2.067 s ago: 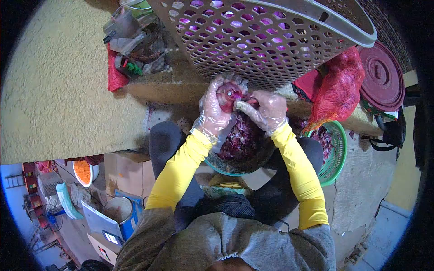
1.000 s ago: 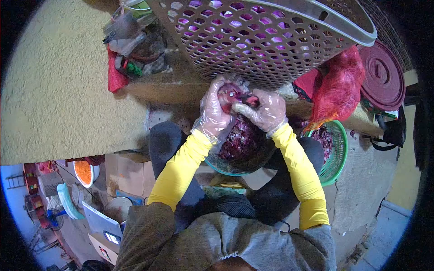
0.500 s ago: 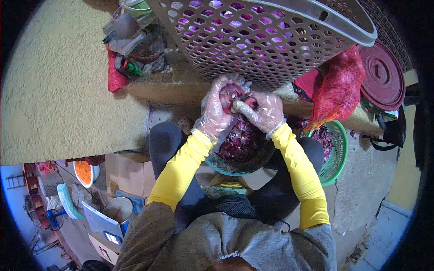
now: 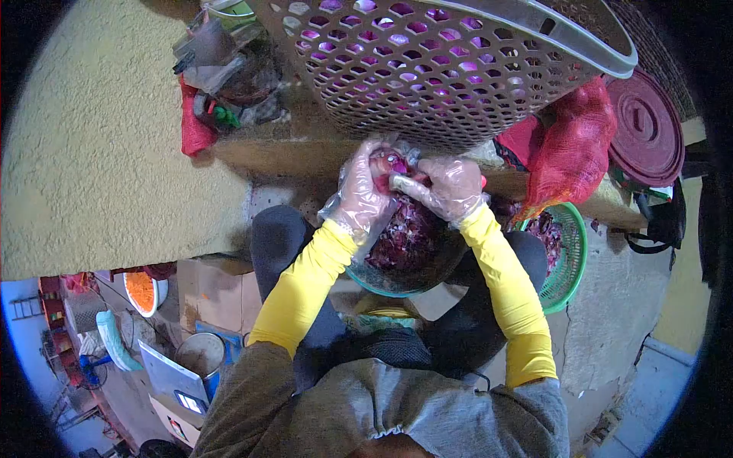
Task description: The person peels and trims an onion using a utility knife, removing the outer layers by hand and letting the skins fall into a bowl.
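"On the far side?"

"Crate (image 4: 427, 84). Nearer, the tub (image 4: 389, 293), between my knees. Over it, my left hand (image 4: 360, 197) clamps the onion (image 4: 390, 162)."

"Right hand (image 4: 456, 187)?"

"Closed round something red-tipped (image 4: 483, 182); I can't tell what."

"How's the onion?"

"Light and firm, I'd judge, but slippery through gloves (image 4: 366, 206): cup its sides."

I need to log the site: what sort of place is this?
Probably an informal onion-peeling work area: a large perforated basket of purple bulbs, a bowl of purple scraps, red mesh sacking.
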Demonstrator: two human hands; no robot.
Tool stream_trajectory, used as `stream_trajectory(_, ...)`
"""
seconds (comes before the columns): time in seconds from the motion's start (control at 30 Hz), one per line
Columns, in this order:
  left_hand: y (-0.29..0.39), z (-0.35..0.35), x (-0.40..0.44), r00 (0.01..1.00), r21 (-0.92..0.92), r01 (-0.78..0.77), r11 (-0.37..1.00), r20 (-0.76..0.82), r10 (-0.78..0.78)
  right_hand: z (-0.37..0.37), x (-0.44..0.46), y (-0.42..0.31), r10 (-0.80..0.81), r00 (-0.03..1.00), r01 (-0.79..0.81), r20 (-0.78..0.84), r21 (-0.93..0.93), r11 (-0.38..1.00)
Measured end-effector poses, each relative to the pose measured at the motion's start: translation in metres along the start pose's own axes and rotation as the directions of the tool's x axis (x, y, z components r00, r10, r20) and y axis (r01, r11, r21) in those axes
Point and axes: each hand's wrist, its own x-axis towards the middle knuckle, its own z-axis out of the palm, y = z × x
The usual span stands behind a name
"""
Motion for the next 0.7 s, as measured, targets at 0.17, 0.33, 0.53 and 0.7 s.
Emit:
stream_trajectory(0.17, -0.002, -0.005, 0.000, 0.982, 0.333, -0.177, 0.926, -0.003, 0.189, -0.006, 0.002, 0.001, -0.076, 0.997, 0.076, 0.030, 0.018, 0.997)
stream_trajectory(0.33, 0.003, -0.010, 0.003, 0.986, -0.048, 0.139, 0.989, -0.086, -0.143, -0.006, 0.000, 0.007, -0.130, 0.982, 0.130, 0.139, 0.008, 0.992)
stream_trajectory(0.53, 0.019, -0.031, 0.014, 0.977, -0.113, 0.114, 0.987, -0.168, -0.132, -0.004, -0.007, -0.004, -0.204, 0.941, 0.185, 0.268, 0.094, 0.978)
stream_trajectory(0.7, 0.016, -0.004, -0.002, 0.955, 0.083, -0.001, 0.997, -0.294, 0.026, -0.010, 0.004, -0.010, 0.049, 0.998, -0.055, 0.036, 0.176, 0.983)
